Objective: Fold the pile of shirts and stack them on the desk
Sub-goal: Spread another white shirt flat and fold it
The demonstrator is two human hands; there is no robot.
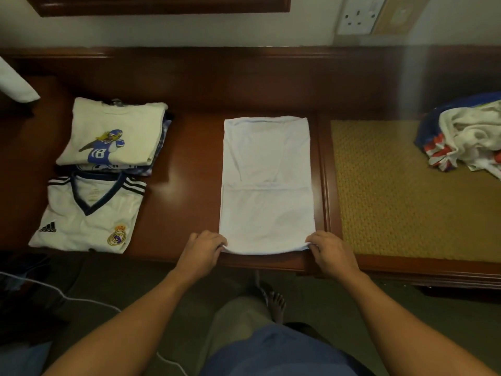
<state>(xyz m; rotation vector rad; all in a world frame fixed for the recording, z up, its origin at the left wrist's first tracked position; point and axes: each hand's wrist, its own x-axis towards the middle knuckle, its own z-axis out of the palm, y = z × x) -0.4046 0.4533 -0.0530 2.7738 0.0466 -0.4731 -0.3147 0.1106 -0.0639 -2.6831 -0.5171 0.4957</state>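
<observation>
I see the plain white cotton shirt (pixel 267 185), folded into a long strip, flat on the dark wooden bench (pixel 184 169). The left hand (pixel 202 249) and right hand (pixel 329 251) each pinch a near corner, fingers (pixel 218 243) curled on the hem. The crumpled shirt pile (pixel 466 134), seemingly unfolded, lies far right.

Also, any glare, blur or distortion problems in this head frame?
Head view: dim, warm light; soft glare on the desk left of the white shirt, whose creases barely read; fisheye bows the desk's edges; hazy vertical smear at upper right; the unfolded pile at the right edge looks soft.
</observation>
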